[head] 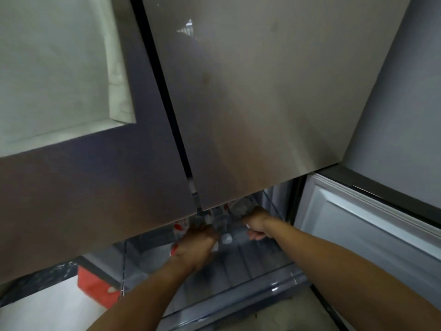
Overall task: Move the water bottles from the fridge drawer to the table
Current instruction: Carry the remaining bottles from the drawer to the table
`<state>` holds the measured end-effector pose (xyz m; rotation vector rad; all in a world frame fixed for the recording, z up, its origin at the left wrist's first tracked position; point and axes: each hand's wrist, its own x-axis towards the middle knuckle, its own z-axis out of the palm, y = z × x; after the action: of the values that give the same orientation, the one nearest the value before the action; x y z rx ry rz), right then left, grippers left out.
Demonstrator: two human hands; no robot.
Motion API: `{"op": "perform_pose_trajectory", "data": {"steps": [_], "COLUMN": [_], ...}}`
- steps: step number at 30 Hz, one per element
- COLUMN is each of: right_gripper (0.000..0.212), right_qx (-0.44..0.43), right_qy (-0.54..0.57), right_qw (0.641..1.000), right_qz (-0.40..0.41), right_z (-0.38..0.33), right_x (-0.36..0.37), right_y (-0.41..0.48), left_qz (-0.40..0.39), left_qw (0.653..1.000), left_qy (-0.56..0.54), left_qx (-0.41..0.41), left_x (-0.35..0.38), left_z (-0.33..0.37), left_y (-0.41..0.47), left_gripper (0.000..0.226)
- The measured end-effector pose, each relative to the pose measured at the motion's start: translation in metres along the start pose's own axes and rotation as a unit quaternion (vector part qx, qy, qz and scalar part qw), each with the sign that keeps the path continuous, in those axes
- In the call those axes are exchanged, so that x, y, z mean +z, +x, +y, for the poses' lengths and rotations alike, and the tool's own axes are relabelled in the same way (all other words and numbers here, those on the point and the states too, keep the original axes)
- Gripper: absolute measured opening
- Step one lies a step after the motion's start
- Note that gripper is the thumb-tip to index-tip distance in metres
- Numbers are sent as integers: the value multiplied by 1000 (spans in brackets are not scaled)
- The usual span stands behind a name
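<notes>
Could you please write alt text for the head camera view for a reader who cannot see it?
Both hands reach into an open fridge drawer: the left hand grips a red-labelled water bottle, the right hand seems to grip a second bottle. Closed steel fridge doors fill the upper frame.

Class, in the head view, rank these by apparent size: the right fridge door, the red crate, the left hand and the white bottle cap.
1. right fridge door, by far the largest.
2. red crate and left hand: they look alike and sit at different depths, so unranked.
3. white bottle cap, smallest.
</notes>
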<state>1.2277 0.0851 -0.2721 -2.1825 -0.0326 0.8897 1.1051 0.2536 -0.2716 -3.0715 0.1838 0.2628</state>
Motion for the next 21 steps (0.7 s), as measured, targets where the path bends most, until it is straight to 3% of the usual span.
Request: {"op": "perform_pose_trajectory", "data": {"steps": [5, 10, 14, 21], "right_gripper": [26, 33, 33, 33], "right_qx": [-33, -46, -47, -84], "right_qy": [118, 150, 135, 36], "right_qw": [978, 940, 920, 909], "right_qz": [166, 304, 364, 406], "right_z": [-1, -1, 5, -2], "right_x": [-3, 6, 5, -13], "right_y": [-26, -69, -118, -197], "left_qz": [50, 95, 159, 281], "left_qw": [993, 991, 980, 956], "left_qy": [92, 86, 118, 78], "left_qx": [55, 31, 28, 10], "left_x": [-30, -52, -65, -99], "left_z": [-3, -25, -35, -13], "left_y": [-36, -78, -104, -148], "left_gripper": [42, 33, 22, 26]}}
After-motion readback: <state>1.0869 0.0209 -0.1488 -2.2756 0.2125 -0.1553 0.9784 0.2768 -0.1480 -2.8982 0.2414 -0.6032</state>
